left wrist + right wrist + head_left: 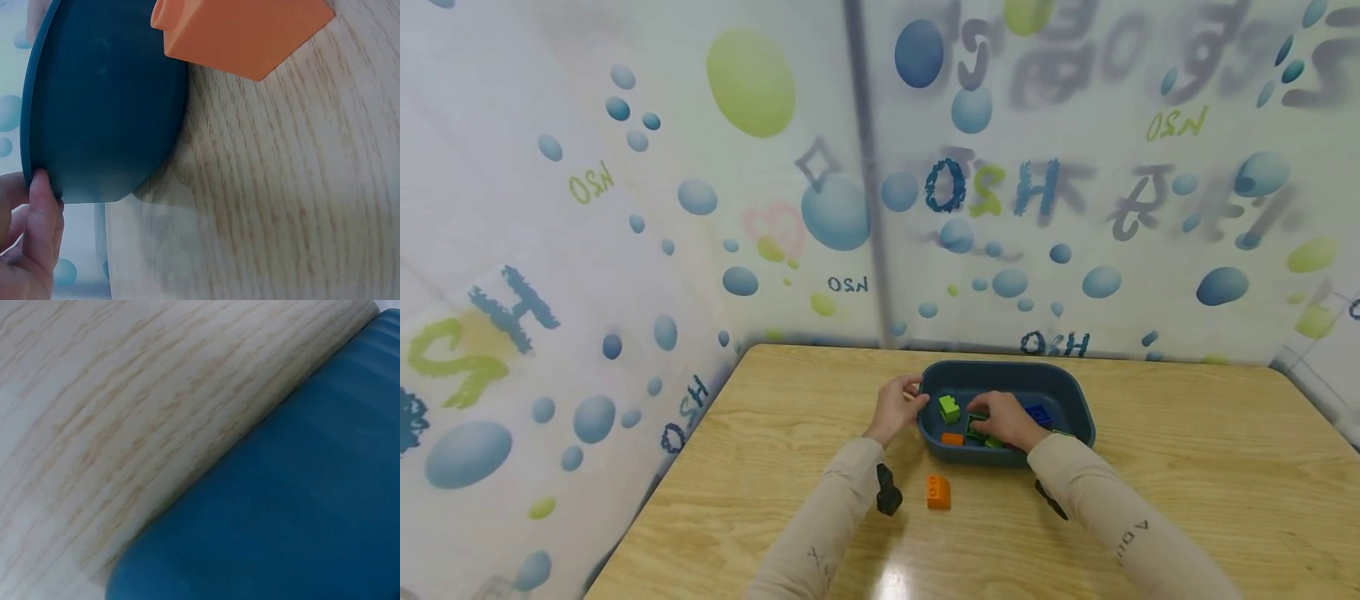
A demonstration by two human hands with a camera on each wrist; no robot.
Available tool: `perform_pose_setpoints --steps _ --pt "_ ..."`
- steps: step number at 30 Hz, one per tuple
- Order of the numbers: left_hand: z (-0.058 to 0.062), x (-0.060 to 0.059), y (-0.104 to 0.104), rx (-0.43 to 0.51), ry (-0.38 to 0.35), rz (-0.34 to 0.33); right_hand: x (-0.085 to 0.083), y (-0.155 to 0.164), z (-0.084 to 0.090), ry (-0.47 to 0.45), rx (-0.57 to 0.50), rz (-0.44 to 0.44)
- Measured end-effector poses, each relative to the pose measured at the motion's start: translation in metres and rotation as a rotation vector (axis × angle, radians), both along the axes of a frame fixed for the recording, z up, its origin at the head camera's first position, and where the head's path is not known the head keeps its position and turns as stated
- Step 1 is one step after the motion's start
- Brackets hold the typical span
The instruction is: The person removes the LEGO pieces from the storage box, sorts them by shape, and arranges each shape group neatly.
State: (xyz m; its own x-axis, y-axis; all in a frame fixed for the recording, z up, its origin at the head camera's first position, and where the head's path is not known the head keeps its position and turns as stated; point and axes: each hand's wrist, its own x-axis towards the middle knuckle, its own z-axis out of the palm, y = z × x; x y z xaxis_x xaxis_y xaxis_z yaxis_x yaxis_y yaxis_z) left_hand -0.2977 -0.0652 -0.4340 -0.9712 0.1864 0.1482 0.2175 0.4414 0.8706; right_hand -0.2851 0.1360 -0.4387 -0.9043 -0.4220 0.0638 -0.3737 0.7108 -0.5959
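Landmark: dark blue oval plastic tub [1060, 387] on the wooden table [1187, 467].
Left of tub: left hand [895, 408] on the rim blocks this side.
Inside tub: right hand [1003, 419] and loose bricks fill the near half.
Near side: orange plastic brick [937, 492] stands apart; passage either side.
Right of tub: open tabletop.
Far side: patterned curtain wall [1000, 208] close behind.

Right hand [1006, 421] inside bin [1067, 392]: fingertips hidden among bricks, grip impossible to judge. Green brick [976, 429] under palm mostly covered. Right wrist view: hand out of shot, only bin wall [294, 512] and desk [125, 425]. Orange brick [240, 31] cut off at top edge. Left hand [28, 244] cropped at corner. Wall lettering blurred.
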Motion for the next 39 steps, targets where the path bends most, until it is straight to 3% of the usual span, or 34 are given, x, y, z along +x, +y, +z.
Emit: perform_pose_setpoints --steps 21,39 --pt "0.0003 -0.0007 0.0001 -0.004 -0.004 -0.007 -0.0019 -0.0007 -0.0034 0.044 -0.051 0.052" --pt "-0.0002 0.0010 -0.0002 -0.011 -0.001 -0.001 -0.0008 0.0024 -0.0059 -0.004 0.020 -0.021"
